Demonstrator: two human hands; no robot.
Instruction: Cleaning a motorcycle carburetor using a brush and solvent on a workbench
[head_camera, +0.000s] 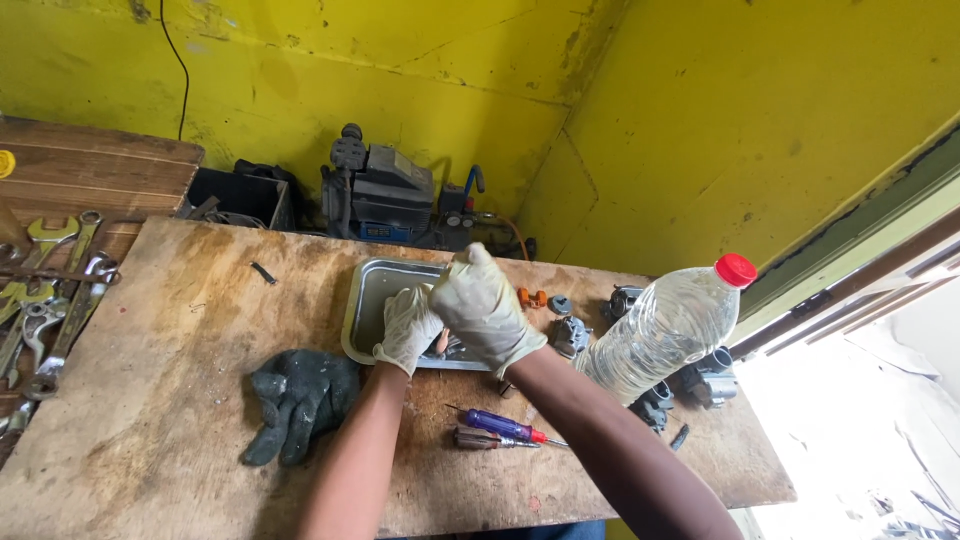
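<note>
- Both gloved hands are held together over the near edge of the metal tray (372, 290), which serves as the landmark on the worktop (180, 330).
- The left hand (408, 326) is curled around a small part (441, 343) just above the tray's near rim; only a sliver of it shows, so its kind cannot be told.
- The right hand (483, 306) is clenched over the same part from above, covering most of it.
- The work is best kept over the tray, so that anything dropped is caught there.
- A firm left-hand grip is judged wise, since the gloves look slippery.
- Two screwdrivers (500, 430) lie just in front of the tray; the plastic bottle (665, 330) stands to its right, the dark gloves (295, 400) to its front-left.
</note>
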